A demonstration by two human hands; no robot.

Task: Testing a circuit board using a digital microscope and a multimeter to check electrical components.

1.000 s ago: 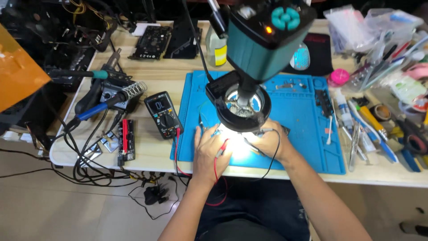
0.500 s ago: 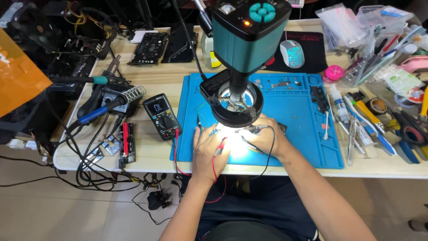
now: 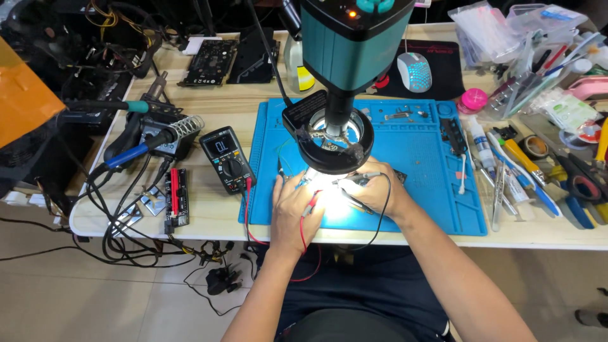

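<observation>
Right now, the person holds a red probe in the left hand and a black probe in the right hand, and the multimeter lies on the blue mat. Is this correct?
Not quite. The head view shows the multimeter on the bare wooden table, just left of the blue mat, not on it. The rest holds: left hand with the red probe, right hand with the black probe.

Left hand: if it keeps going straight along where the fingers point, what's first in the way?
The left hand points up-right, towards the brightly lit spot under the microscope's ring light. First in line is probably the right hand with its black probe; glare hides the work itself, and depth is unclear.
</observation>
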